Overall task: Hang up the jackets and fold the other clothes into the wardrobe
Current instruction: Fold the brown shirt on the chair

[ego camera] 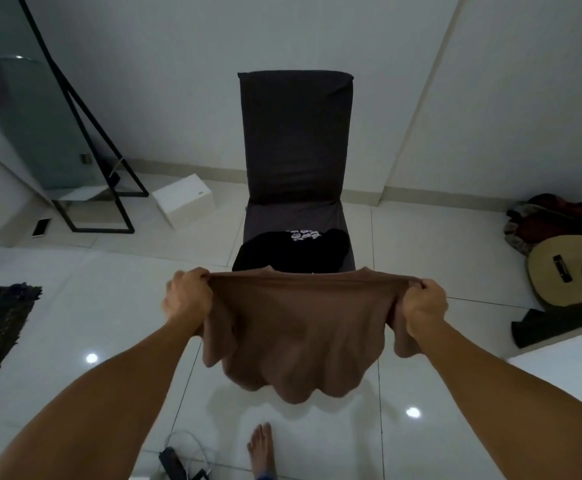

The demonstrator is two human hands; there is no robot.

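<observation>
Two bare forearms without sleeves, no watch or bracelet, left hand (187, 296) and right hand (424, 306) without gloves or rings, one bare foot (262, 452) on the floor, blue trouser hem at the ankle

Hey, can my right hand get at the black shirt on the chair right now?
Probably not yet. The right hand and left hand both grip the stretched brown garment, which hangs between you and the black shirt on the chair.

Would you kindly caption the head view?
Both hands hold a brown garment stretched above the chair.
</observation>
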